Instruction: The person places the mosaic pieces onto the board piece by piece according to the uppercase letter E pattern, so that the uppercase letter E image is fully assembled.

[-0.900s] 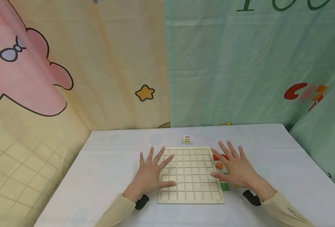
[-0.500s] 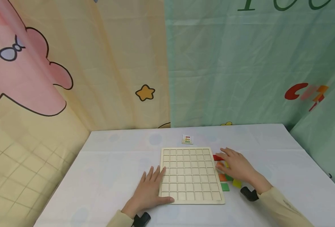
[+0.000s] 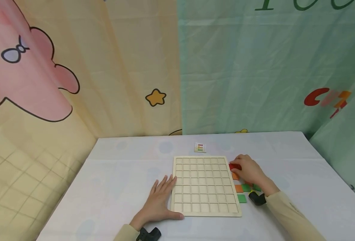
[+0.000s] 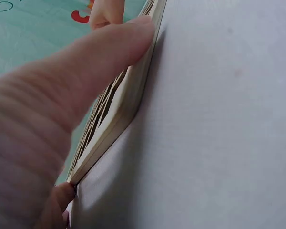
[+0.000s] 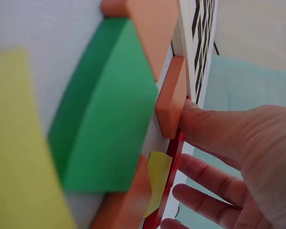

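Observation:
A pale wooden grid board (image 3: 205, 185) lies flat on the table. My left hand (image 3: 159, 202) rests along its left side with fingers straight, the thumb (image 4: 119, 43) over the near-left corner. Just right of the board's far end, my right hand (image 3: 252, 170) pinches a red tile (image 3: 235, 166) between thumb and fingers. In the right wrist view an orange tile (image 5: 171, 98) stands close by the thumb, partly hiding the grip. Nearer that camera are a green tile (image 5: 109, 114) and a yellow tile (image 5: 26, 148).
More loose tiles lie right of the board, among them an orange one (image 3: 239, 188) and a green one (image 3: 242, 198). A small card with a coloured grid pattern (image 3: 200, 147) sits beyond the board. Printed curtains (image 3: 255, 67) hang behind the white table (image 3: 111, 187).
Both hands were spread over the board's sides. The left came down and back onto the near-left edge; the right drew its fingers in, lowered to the tiles and took hold of a red one.

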`<action>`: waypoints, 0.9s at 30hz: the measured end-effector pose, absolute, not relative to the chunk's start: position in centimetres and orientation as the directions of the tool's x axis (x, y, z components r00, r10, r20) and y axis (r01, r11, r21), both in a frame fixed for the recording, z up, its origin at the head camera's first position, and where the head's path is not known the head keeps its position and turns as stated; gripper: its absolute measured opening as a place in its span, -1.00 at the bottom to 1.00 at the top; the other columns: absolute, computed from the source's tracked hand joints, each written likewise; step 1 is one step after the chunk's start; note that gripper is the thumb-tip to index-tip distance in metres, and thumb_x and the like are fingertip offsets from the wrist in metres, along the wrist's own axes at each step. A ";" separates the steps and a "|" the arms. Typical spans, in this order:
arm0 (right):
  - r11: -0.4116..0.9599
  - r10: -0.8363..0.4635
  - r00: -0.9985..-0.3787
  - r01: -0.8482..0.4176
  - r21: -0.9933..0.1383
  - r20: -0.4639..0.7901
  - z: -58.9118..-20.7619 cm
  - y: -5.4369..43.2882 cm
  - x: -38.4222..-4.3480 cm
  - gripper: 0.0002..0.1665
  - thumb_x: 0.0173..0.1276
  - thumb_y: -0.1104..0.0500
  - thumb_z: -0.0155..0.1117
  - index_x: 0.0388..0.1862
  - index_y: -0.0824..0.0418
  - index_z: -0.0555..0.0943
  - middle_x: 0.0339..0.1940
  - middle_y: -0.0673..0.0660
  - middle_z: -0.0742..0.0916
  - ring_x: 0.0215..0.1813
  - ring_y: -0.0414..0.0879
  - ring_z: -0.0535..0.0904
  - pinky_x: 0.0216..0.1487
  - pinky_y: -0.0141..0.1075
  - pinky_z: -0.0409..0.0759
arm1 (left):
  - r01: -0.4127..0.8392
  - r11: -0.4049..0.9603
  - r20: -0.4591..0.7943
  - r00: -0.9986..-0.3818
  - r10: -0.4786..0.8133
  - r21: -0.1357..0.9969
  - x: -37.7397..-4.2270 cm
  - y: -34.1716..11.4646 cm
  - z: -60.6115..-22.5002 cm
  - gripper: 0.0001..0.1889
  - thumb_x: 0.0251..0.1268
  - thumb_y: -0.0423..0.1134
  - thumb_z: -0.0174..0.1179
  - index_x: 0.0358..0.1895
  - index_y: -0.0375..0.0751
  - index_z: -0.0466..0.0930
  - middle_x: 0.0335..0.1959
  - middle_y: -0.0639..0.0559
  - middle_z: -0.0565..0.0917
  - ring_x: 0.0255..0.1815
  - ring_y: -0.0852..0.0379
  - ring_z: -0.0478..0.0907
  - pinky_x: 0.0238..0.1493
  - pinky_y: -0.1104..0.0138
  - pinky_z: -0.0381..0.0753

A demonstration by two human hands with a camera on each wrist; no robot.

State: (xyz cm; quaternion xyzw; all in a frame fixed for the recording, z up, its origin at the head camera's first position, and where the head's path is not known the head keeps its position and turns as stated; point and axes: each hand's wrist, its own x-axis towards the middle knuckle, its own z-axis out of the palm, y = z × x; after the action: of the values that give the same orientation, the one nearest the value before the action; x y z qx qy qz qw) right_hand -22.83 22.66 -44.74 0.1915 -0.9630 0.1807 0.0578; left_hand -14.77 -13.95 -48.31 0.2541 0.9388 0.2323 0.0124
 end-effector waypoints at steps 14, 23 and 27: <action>0.777 -0.297 -0.950 -0.301 -0.552 0.099 -45.1 24.3 -24.1 -0.79 0.18 0.23 0.43 -0.30 0.17 0.54 -0.26 0.05 0.57 -0.11 0.05 0.44 -0.08 -0.04 0.53 | 0.442 0.832 0.059 -0.891 0.450 0.336 -14.5 -13.1 -48.7 0.27 -0.27 0.66 0.02 0.53 -0.05 -0.07 0.53 -0.02 -0.07 0.51 -0.04 -0.31 0.41 0.01 -0.44; 0.735 -0.298 -0.944 -0.323 -0.596 0.144 -44.9 24.3 -23.4 -0.81 0.18 0.28 0.41 -0.42 0.09 0.54 -0.36 -0.02 0.62 -0.24 -0.03 0.49 -0.22 -0.14 0.57 | 0.439 0.839 0.068 -0.895 0.442 0.321 -14.4 -13.0 -48.6 0.27 -0.28 0.66 0.03 0.52 -0.06 -0.04 0.52 0.00 -0.04 0.51 -0.04 -0.28 0.41 -0.02 -0.41; 0.736 -0.273 -0.946 -0.323 -0.596 0.175 -44.6 23.7 -23.2 -0.83 0.19 0.28 0.41 -0.37 0.11 0.55 -0.44 -0.06 0.61 -0.38 -0.11 0.47 -0.33 -0.25 0.52 | 0.436 0.836 0.074 -0.896 0.438 0.333 -14.5 -13.0 -48.6 0.27 -0.28 0.66 0.05 0.52 -0.06 -0.03 0.52 0.00 -0.03 0.51 -0.04 -0.27 0.41 -0.02 -0.41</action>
State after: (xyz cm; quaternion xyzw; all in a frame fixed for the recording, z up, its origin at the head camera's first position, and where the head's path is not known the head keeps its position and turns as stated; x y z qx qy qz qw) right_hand -23.20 23.69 -44.63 0.1601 -0.9308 0.3265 0.0381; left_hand -14.48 -13.02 -48.57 0.2279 0.9582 0.1730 0.0026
